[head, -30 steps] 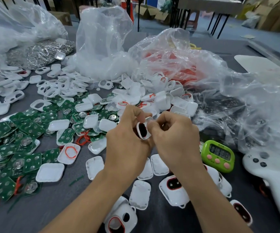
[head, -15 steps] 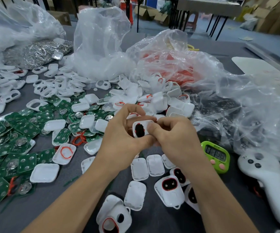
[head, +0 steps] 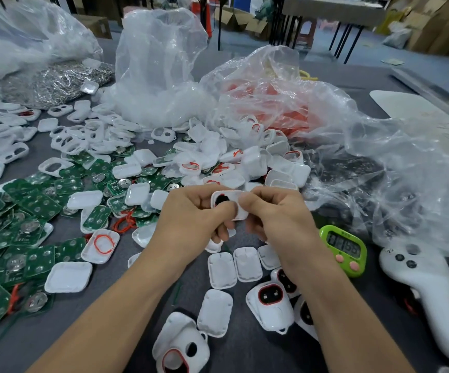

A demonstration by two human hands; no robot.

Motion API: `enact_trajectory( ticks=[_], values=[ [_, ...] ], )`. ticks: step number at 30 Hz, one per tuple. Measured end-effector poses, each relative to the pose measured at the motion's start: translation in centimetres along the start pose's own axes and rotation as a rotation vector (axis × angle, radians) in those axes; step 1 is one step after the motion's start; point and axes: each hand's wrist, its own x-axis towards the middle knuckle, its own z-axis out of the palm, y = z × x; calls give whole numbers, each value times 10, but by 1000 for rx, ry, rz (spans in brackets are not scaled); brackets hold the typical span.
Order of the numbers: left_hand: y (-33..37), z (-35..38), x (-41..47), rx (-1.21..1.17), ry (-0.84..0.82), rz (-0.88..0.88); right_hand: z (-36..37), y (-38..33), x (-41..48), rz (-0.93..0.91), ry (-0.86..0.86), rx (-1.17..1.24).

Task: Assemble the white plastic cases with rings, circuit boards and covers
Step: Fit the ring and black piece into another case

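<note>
Both hands hold one white plastic case (head: 228, 201) above the middle of the table; a dark window with a red edge shows on its face. My left hand (head: 196, 219) grips its left side with the thumb lying across the front. My right hand (head: 274, 216) pinches its right side. Green circuit boards (head: 29, 211) lie heaped to the left, mixed with white covers (head: 68, 275) and red rings (head: 103, 243). Assembled cases (head: 270, 302) and flat white covers (head: 222, 270) lie below my hands.
Clear plastic bags (head: 352, 162) crowd the back and right, one holding red parts. A pile of metal rings (head: 53, 82) sits at back left. A green timer (head: 344, 249) and a white controller (head: 428, 294) lie at the right.
The case has turned from edge-on to flat, face toward me, and both hands have closed tighter round it. The view has shifted slightly.
</note>
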Motion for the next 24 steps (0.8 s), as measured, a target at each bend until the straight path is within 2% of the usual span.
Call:
enact_trajectory(
  ticks=[3,9,15,17,19,22,24],
  values=[
    [-1,0,1,-29,16,-32,-1,-1,1,52,-45,57],
    [-3,6,-3,-21,93,19,-2,1,0,6,-97,-50],
    [-1,4,-5,-200,-80,-11,-1,0,3,53,25,5],
    [-1,0,-3,-257,-118,-25,-3,-3,2,131,63,159],
    [-3,-4,-1,-241,-189,47,-9,-6,2,240,20,437],
    [-1,-5,-2,-240,-271,138,-14,-14,-1,315,-242,795],
    [0,-4,-3,-315,-286,142,-14,-16,-4,336,-390,909]
  ],
)
